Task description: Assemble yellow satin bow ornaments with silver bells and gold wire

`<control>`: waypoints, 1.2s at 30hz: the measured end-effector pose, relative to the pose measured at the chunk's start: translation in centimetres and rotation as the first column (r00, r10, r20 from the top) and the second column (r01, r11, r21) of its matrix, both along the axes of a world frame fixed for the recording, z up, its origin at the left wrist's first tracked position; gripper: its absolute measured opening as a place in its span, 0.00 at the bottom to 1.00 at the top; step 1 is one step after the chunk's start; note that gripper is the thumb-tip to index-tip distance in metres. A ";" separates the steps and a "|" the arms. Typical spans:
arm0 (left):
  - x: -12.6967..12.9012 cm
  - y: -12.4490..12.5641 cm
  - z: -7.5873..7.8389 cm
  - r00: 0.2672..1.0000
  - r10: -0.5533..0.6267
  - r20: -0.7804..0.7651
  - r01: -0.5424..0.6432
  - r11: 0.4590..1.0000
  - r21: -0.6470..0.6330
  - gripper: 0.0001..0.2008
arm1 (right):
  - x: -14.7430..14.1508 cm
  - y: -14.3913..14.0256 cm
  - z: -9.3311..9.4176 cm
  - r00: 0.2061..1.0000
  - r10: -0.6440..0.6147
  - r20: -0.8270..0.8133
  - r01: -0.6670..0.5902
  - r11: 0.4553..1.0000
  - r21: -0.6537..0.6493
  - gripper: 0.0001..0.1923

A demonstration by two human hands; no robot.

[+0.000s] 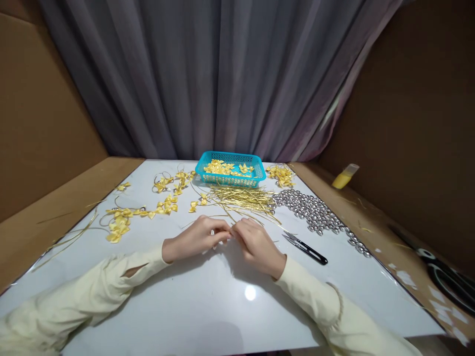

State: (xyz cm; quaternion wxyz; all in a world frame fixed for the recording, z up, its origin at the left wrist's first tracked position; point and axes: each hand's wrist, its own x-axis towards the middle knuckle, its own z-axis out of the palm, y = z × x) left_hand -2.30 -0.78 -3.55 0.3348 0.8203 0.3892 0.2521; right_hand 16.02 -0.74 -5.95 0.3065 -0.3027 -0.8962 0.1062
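Note:
My left hand (202, 235) and my right hand (256, 245) meet fingertip to fingertip above the white tabletop. Both are closed in a pinch, and whatever sits between the fingers is too small and covered to name. Just beyond them lies a loose bundle of gold cords (243, 199), with a few strands reaching toward my fingers. Black-handled thread snips (306, 248) rest to the right of my right hand. Yellow ribbon bows (118, 227), some with gold cord attached, are spread on the left. Silver beads (315, 210) form a pile at the right.
A blue plastic basket (230, 183) holding yellow bows stands at the back, before a grey curtain (218, 79). More bows (281, 175) lie to its right. On the cardboard at the right are black-handled scissors (447, 279), paper scraps (406, 278) and a yellow-and-clear object (343, 179).

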 end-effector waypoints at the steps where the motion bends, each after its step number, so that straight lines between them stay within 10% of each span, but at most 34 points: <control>1: 0.0 0.0 0.0 1.000 0.001 0.017 -0.001 0.999 -0.034 0.08 | 0.0 0.0 0.0 1.000 -0.005 -0.014 0.005 1.000 -0.016 0.09; 7: 0.2 0.1 0.5 0.980 0.073 0.186 -0.012 0.951 -0.310 0.09 | 0.4 0.1 0.5 0.994 -0.036 -0.107 0.023 0.993 -0.118 0.12; 14: 0.0 0.5 0.1 0.956 0.070 0.285 0.027 0.947 -0.320 0.10 | 0.3 0.1 1.0 0.980 0.002 -0.200 -0.065 0.949 -0.308 0.10; 28: 0.6 -0.5 -0.2 0.954 0.189 0.232 -0.145 0.970 -0.193 0.13 | -0.4 0.0 0.3 0.971 -0.099 -0.218 0.032 0.956 -0.291 0.11; 36: 0.7 -0.6 -0.6 0.969 0.216 0.120 -0.232 0.963 0.139 0.09 | -0.6 -0.1 0.1 0.971 -0.129 -0.202 0.071 0.960 -0.271 0.10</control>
